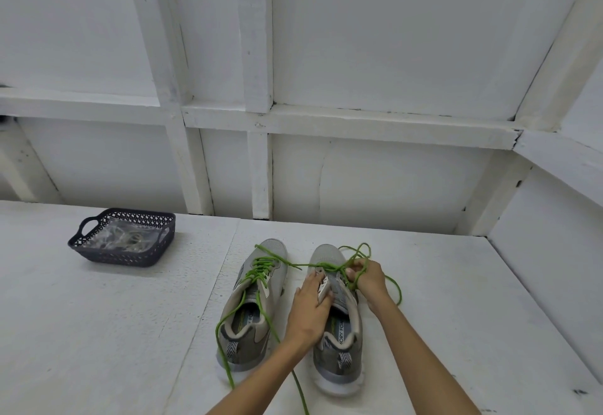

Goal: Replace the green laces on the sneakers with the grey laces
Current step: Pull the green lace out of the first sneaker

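Observation:
Two grey sneakers stand side by side on the white table, toes pointing away from me. The left sneaker [253, 300] is still threaded with a green lace [261, 271] whose loose ends trail over its heel. My left hand [310, 307] grips the tongue and left side of the right sneaker [339, 346]. My right hand [367, 276] grips the right sneaker's green lace [355, 251] near the eyelets; that lace loops loosely over the toe and to the right. Grey laces [125, 238] in clear wrapping lie in a dark basket.
The dark plastic basket [98, 253] stands at the back left of the table. White panelled walls close the table off behind and on the right.

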A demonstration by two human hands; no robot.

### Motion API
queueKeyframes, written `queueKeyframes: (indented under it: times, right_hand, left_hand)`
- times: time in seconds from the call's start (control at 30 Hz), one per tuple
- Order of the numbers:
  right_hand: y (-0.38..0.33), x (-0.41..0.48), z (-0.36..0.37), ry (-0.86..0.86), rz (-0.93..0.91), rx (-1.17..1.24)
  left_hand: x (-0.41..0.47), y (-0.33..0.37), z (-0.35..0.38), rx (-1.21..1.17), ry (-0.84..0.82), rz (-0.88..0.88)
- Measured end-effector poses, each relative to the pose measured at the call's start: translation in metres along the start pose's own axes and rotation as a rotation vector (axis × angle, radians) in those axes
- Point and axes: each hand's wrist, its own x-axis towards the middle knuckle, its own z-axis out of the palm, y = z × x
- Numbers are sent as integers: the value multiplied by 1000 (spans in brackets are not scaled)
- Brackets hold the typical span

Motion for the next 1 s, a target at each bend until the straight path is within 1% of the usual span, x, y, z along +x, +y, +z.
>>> queueKeyframes:
  times: [0.07,0.13,0.2,0.33,0.4,0.5,0.6,0.63,0.7,0.77,0.8,0.93,1.0]
  right_hand:
    - [-2,0,-3,-39,-18,-92]
    - [-1,2,-5,-28,-23,-111]
    - [1,2,-4,-3,-27,-84]
    - [7,2,2,130,-4,49]
    - [6,0,1,95,-6,58]
    - [3,-4,-2,7,-53,-63]
    - [2,-1,0,39,-74,-126]
    - [3,-1,2,78,-58,-96]
    - [5,-2,5,171,-7,50]
    - [6,-4,6,208,20,145]
    - [7,-5,7,196,10,126]
    - [5,-4,5,80,-37,-78]
    - [2,-2,4,88,-23,-94]
  left_hand:
    - [1,0,0,-12,4,-2]
    - [0,0,1,-23,2,-4]
    - [-1,0,1,-20,-3,-5]
    - [-1,0,0,-4,-7,-4]
    - [0,1,0,2,-5,-8]
    - [0,1,0,0,2,-10]
    - [-1,2,0,1,-4,-15]
    - [-1,2,0,1,-5,-14]
    - [-1,2,-1,1,-8,-17]
    - [-1,1,0,3,-9,-19]
    - [-1,1,0,1,-8,-18]
    - [-1,2,0,-2,-3,-19]
    - [-1,2,0,4,-7,-20]
